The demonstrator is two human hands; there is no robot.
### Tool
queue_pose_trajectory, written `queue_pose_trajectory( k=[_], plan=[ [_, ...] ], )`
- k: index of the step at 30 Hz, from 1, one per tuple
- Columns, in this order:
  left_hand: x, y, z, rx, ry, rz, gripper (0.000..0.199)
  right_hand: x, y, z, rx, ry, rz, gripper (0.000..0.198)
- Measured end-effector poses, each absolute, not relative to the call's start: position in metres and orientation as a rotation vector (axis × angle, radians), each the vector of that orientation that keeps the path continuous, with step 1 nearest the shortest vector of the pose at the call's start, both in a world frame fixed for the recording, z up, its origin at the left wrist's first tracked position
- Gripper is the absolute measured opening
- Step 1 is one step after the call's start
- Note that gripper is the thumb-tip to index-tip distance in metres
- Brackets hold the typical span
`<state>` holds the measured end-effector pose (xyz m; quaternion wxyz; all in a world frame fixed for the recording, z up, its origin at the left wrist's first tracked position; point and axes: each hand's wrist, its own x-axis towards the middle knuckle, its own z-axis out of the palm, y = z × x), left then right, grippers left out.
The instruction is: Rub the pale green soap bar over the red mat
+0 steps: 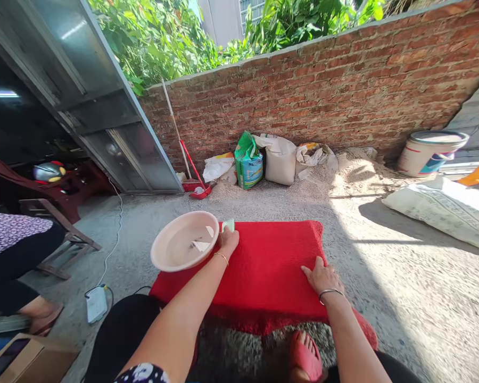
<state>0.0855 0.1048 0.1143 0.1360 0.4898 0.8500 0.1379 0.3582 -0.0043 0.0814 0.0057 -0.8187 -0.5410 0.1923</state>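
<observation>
A red cloth [271,260] covers a low table in front of me and hangs over its near side. My left hand [229,243] is closed around a small pale green block-like object [228,225] at the cloth's far left edge; its exact kind is unclear. Just left of that hand sits a pale pink basin [162,255], partly on the cloth, with a white reflection inside. Over at the right edge my right hand [322,275] rests on the cloth with thumb and forefinger apart, holding nothing. Its other fingers are partly hidden.
Several sacks stand along the brick wall [355,90], among them a green and blue bag [249,169]. To the right are a bucket [421,155] and a white sack [447,207]. A power strip [96,305] lies left, near a seated person's leg [38,306].
</observation>
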Motion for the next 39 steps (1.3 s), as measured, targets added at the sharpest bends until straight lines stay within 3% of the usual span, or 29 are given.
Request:
queue_pose_trajectory(
  k=[7,12,19,22,30,39],
  plan=[
    [0.185,0.106,0.096,1.674,2.247,0.349,0.054,0.361,0.001,0.079,-2.534,-1.819,0.594,0.046],
    [0.227,0.1,0.102,1.945,1.905,0.36,0.042,0.361,0.0,0.081,-2.52,-1.843,0.565,0.046],
    [0.153,0.12,0.117,1.6,2.38,0.31,0.047,0.361,-0.001,0.086,-2.494,-1.79,0.623,0.048],
    [0.168,0.12,0.111,1.556,2.425,0.287,0.048,0.362,0.001,0.085,-2.487,-1.79,0.626,0.048],
    [0.292,0.098,0.091,1.983,1.838,0.294,0.045,0.361,-0.001,0.085,-2.487,-1.784,0.615,0.052],
    [0.2,0.128,0.11,1.664,2.304,0.302,0.049,0.358,-0.003,0.09,-2.508,-1.777,0.581,0.053]
  ],
)
